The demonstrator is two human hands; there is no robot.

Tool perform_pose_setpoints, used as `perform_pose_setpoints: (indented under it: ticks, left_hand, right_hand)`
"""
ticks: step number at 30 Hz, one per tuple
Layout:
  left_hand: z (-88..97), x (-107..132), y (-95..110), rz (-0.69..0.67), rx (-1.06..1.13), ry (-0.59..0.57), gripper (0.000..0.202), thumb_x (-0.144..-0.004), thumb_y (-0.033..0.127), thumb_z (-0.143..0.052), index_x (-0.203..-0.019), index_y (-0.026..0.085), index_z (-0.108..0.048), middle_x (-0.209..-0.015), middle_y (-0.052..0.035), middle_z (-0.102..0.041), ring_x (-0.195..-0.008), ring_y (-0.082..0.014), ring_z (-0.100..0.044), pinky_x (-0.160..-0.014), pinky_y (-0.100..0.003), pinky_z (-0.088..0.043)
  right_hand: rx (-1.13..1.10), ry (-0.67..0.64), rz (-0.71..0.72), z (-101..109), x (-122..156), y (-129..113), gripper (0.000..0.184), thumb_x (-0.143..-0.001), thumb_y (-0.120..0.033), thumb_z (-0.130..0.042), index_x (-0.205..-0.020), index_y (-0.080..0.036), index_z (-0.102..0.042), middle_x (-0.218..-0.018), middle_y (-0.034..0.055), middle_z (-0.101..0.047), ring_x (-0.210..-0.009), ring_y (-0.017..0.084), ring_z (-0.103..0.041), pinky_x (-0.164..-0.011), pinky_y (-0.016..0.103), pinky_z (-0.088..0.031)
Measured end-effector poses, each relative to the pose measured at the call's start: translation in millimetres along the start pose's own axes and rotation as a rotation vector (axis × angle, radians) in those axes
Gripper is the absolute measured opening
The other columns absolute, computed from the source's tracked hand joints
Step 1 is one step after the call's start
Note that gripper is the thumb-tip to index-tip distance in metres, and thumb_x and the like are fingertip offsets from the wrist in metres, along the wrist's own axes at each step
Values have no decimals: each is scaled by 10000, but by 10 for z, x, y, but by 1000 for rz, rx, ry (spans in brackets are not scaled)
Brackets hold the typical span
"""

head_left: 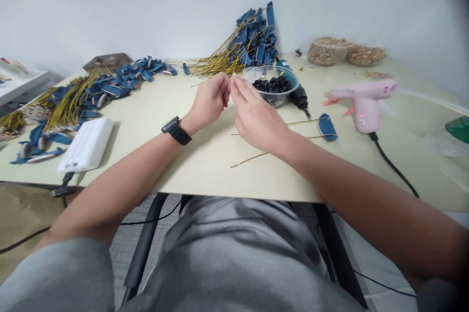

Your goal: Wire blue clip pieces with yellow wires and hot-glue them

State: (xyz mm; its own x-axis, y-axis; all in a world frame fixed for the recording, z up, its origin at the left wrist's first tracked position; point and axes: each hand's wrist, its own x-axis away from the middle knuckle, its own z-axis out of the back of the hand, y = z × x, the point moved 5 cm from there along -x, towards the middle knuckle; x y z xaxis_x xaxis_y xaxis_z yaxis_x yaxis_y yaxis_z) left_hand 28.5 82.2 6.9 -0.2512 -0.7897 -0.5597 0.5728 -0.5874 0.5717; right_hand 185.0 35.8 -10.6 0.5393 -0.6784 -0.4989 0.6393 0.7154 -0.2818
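Observation:
My left hand (211, 98) wears a black watch and is closed, its fingers curled in. My right hand (258, 115) meets it fingertip to fingertip, its fingers pressed together in a pinch. Anything between the fingertips is too small or hidden to make out. Just behind my hands stands a clear plastic tub (296, 81) with small black pieces (273, 85) in it. To the right of my right hand lies a blue piece (327, 127) with two thin wires (252, 157), which run left beneath my right hand and wrist.
A dark green power tool (299, 97) lies beside the tub. On the right rests a pink glue gun (366, 102) with its cord. Bundles of blue pieces on yellow stems (252, 38) fill the back and left. A white power bank (87, 143) sits front left; bagged tan bits (328, 52) stand behind.

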Motion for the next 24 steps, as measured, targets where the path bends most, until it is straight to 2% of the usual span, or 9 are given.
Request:
perform_pose_setpoints:
  ticks: [3, 5, 8, 11, 13, 16, 19, 22, 24]
  left_hand:
    - [19, -10, 14, -70, -98, 8, 338, -1082, 113, -481, -791, 240, -598, -896, -65, -800, -907, -209, -731, -935, -371, -588]
    - [32, -30, 5, -74, -150, -16, 397, -1024, 51, -464, -681, 233, -548, -787, -47, -759, -881, -204, -725, -971, -379, -575]
    - [88, -71, -54, -6, -181, -16, 438, -979, 14, -444, -604, 241, -447, -628, -16, -619, -705, -187, -626, -794, -351, -512]
    - [207, -106, -51, 7, -296, 16, 397, -955, -13, -459, -652, 243, -455, -706, -21, -673, -742, -190, -641, -790, -365, -468]
    - [340, -134, -18, 51, -429, 42, 359, -990, 5, -480, -722, 238, -530, -817, -38, -751, -805, -186, -671, -816, -374, -444]
    - [625, -228, 38, 146, -606, 89, 276, -1116, 149, -508, -916, 223, -682, -960, -65, -810, -883, -175, -685, -810, -380, -401]
    - [1054, -393, -24, 251, -739, 195, 208, -1156, 267, -562, -1065, 208, -740, -1041, -89, -832, -905, -191, -651, -771, -374, -391]
    - [1574, -553, -263, 307, -889, 226, 195, -1091, 262, -648, -961, 164, -755, -995, -112, -822, -762, -149, -484, -722, -361, -369]
    - [1943, -596, -489, 323, -963, 185, 129, -997, 107, -753, -874, 140, -738, -795, -57, -734, -703, -113, -351, -720, -350, -339]
  right_hand:
    - [-22, 17, 30, 4, 16, 15, 955, -1000, -37, -538, -1933, -116, -353, -1993, 190, -355, -1888, 389, -265, -1547, 718, -207]
    - [-44, 34, 60, 21, 27, 12, 971, -997, -51, -545, -1943, -147, -347, -1995, 172, -354, -1884, 406, -276, -1530, 755, -233]
    - [-76, 78, 94, 71, 39, 2, 979, -1009, -101, -580, -1954, -210, -344, -2012, 142, -318, -1884, 440, -262, -1495, 805, -286]
    - [-66, 67, 110, 94, 52, 1, 970, -1038, -154, -611, -1960, -214, -316, -2033, 157, -251, -1880, 457, -264, -1488, 790, -310]
    - [-45, 47, 118, 92, 64, 7, 973, -1054, -183, -620, -1967, -223, -284, -2046, 163, -197, -1882, 465, -252, -1483, 788, -318]
    - [-28, 45, 134, 83, 85, 16, 990, -1073, -210, -627, -1981, -273, -235, -2057, 135, -154, -1885, 469, -230, -1481, 800, -313]
    - [-31, 68, 157, 74, 105, 10, 987, -1093, -224, -621, -1988, -291, -210, -2062, 126, -128, -1885, 478, -221, -1480, 817, -307]
    - [-24, 85, 160, 67, 121, -2, 964, -1114, -239, -620, -1988, -297, -218, -2062, 127, -122, -1882, 476, -234, -1483, 807, -316]
    - [-11, 86, 159, 64, 129, -16, 957, -1121, -244, -628, -1988, -284, -223, -2058, 143, -134, -1879, 473, -247, -1483, 793, -330]
